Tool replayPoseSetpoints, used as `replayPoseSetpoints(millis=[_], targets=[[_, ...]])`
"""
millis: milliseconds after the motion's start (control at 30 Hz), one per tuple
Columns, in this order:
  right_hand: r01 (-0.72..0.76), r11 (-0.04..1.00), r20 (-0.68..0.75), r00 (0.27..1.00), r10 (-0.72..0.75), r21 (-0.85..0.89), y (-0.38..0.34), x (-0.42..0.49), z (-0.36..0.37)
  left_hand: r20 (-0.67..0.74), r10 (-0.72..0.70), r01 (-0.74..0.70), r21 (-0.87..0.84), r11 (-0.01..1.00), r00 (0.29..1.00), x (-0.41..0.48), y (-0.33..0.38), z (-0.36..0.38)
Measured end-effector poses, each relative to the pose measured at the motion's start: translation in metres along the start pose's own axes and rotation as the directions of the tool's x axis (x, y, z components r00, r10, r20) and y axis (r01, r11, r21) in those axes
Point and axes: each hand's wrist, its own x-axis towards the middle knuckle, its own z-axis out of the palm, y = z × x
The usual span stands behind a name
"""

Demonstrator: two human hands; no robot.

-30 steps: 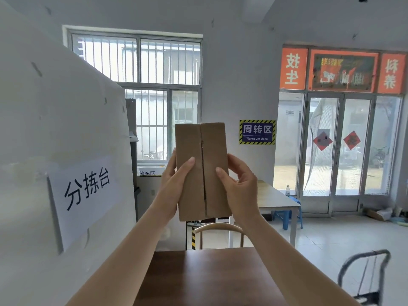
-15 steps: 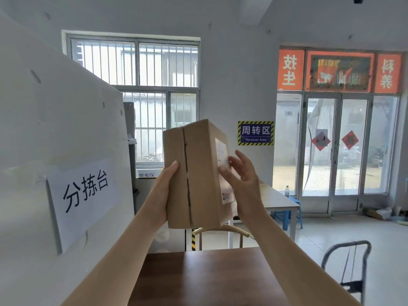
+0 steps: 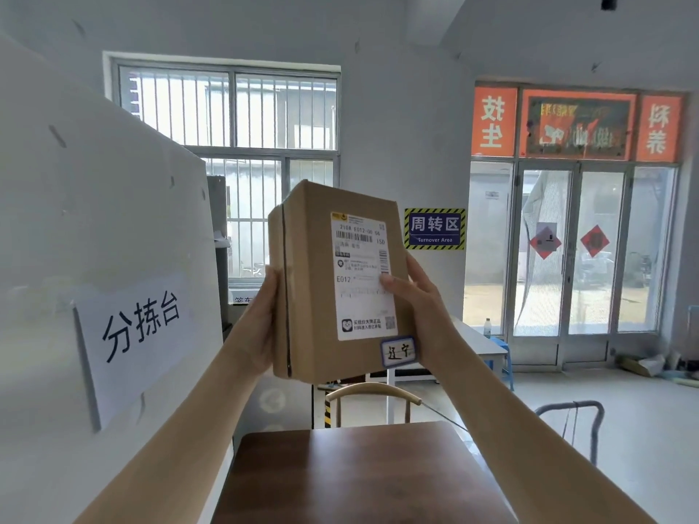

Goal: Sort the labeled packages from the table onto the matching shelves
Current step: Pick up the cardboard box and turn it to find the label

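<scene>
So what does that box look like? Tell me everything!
The box is plain brown cardboard, shut, with a dark seam down its narrow left side. It is held upright, a bit tilted, in the air above the table. A white label with barcodes and "E012" covers its front, and a small blue-edged sticker with handwriting sits at the bottom corner. The left hand grips its left side; the right hand holds its right, thumb on the label.
</scene>
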Motion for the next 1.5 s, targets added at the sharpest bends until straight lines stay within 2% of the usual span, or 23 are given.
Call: replayPoseSetpoints(millis=[100, 167, 267, 333, 400, 467, 600, 733, 900, 1167, 1367, 1500], targets=[[0.008, 0.999, -0.032, 0.999, -0.007, 0.052, 0.002, -0.004, -0.004, -0.089, 0.096, -0.077, 0.196, 0.978, 0.991, 0.001, 0.003, -0.001], [0.001, 0.996, -0.055, 0.998, 0.004, 0.09, 0.004, -0.008, -0.006, -0.193, 0.2, -0.128, 0.332, 0.935, 0.961, -0.001, 0.004, 0.008], [0.006, 0.993, -0.089, 0.996, 0.004, 0.115, 0.004, -0.013, -0.007, -0.337, 0.422, -0.203, 0.525, 0.826, 0.842, -0.009, 0.01, 0.028], [0.014, 0.993, -0.095, 0.996, -0.003, 0.12, 0.004, -0.015, -0.006, -0.3, 0.566, -0.256, 0.666, 0.701, 0.768, -0.013, 0.012, 0.035], [0.025, 0.995, -0.087, 0.996, -0.017, 0.1, 0.002, -0.016, -0.005, -0.218, 0.633, -0.292, 0.746, 0.599, 0.743, -0.018, 0.013, 0.041], [0.037, 0.996, -0.087, 0.996, -0.03, 0.08, 0.0, -0.015, -0.003, -0.184, 0.627, -0.326, 0.726, 0.606, 0.757, -0.024, 0.014, 0.05], [0.065, 0.998, -0.111, 0.992, -0.063, 0.007, -0.008, -0.011, 0.001, -0.046, 0.507, -0.399, 0.559, 0.727, 0.861, -0.035, 0.016, 0.06], [0.106, 0.99, -0.085, 0.99, -0.115, -0.097, -0.012, -0.01, 0.004, 0.051, 0.43, -0.386, 0.544, 0.745, 0.901, -0.037, 0.018, 0.061], [0.115, 0.979, -0.118, 0.984, -0.136, -0.167, -0.012, -0.015, 0.009, 0.018, 0.423, -0.368, 0.528, 0.765, 0.906, -0.042, 0.012, 0.06], [0.052, 0.978, -0.186, 0.979, -0.09, -0.201, 0.01, -0.036, 0.012, -0.067, 0.414, -0.333, 0.484, 0.809, 0.908, -0.053, -0.017, 0.044], [0.041, 0.957, -0.259, 0.958, -0.119, -0.288, 0.013, -0.045, 0.019, -0.029, 0.431, -0.366, 0.48, 0.797, 0.902, -0.057, -0.014, 0.044], [0.068, 0.925, -0.297, 0.936, -0.189, -0.374, 0.009, -0.059, 0.021, -0.008, 0.426, -0.384, 0.417, 0.824, 0.905, -0.058, -0.016, 0.048]])
